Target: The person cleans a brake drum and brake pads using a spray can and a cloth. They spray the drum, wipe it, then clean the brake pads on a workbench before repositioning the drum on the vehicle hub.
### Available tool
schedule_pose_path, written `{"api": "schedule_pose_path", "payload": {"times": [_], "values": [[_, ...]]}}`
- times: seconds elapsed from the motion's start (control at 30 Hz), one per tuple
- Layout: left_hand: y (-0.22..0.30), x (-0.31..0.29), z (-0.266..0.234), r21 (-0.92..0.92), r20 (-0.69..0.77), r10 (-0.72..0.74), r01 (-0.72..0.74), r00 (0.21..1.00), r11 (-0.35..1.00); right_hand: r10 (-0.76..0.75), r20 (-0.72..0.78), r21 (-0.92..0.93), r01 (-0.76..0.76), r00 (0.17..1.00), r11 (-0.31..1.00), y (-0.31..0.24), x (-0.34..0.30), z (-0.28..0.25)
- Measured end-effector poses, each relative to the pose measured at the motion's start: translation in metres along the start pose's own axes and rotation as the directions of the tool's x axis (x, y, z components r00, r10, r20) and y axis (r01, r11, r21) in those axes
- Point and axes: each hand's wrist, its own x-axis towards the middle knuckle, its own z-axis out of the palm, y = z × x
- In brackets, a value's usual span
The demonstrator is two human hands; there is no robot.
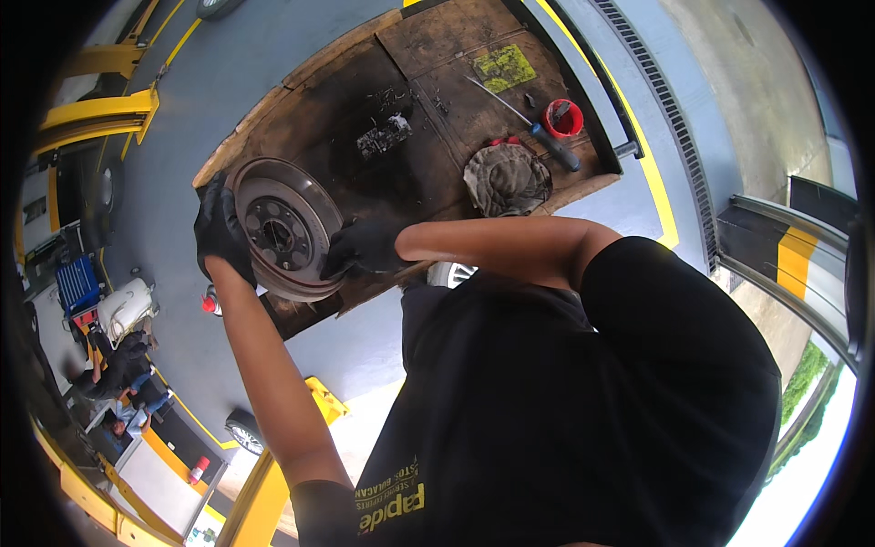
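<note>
Two gloved hands gripped a brake disc [285, 230] between them: left hand [221, 230] clamped on its left rim, right hand [365, 248] closed on its right rim, both in black gloves. Disc was held up off the surface, face toward the camera, hub holes visible, rusty-grey.

Containers: one small red cup [564, 118] stood on the wooden board [428, 100] at its right side, something dark in it (too small to tell what). Just beside the cup lay a long screwdriver [533, 126] with a dark blue handle, blade pointing up-left. A crumpled dirty rag [507, 179] sat near the board's lower edge, touching nothing else I could confirm. A yellow-green patch [504, 67] lay on the board's upper part, and a small metal part [383, 137] sat mid-board on a dark oily stain.

Surface: the stained, worn board was set on a blue-grey floor [228, 82] with yellow lines. A drain grate [674, 137] ran along the right. Yellow lift arms [100, 114] stood at left, well apart from the disc.

Edges: disc overlapped the board's lower-left edge in view; open floor lay left of the board. A blue tool cart [77, 284] stood far left.
</note>
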Motion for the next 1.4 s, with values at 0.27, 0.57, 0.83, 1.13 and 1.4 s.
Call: {"api": "schedule_pose_path", "payload": {"times": [0.27, 0.57, 0.83, 1.13, 1.4], "values": [[0.012, -0.044, -0.009, 0.446, -0.084, 0.283, -0.218, 0.955, 0.868, -0.070, -0.379, -0.601, -0.188, 0.923, 0.777, 0.020, 0.127, -0.130], [0.051, -0.098, 0.008, -0.182, -0.271, -0.265, 0.221, 0.925, 0.958, 0.184, -0.184, -0.656, -0.260, 0.966, 0.709, -0.073, 0.232, -0.142], [0.065, -0.117, 0.037, -0.072, -0.301, -0.167, 0.152, 0.939, 0.986, 0.245, 0.671, -0.555, 0.255, 0.700, 0.792, -0.165, 0.270, 0.032], [0.047, -0.117, 0.021, -0.174, -0.277, -0.185, 0.140, 0.943, 0.975, -0.060, 0.487, -0.269, 0.215, 0.871, 0.939, -0.206, 0.257, -0.003], [0.044, -0.108, 0.009, -0.189, -0.155, -0.268, 0.238, 0.951, 0.953, -0.414, -0.258, 0.657, 0.473, 0.873, 0.587, -0.287, 0.128, -0.242]]}}
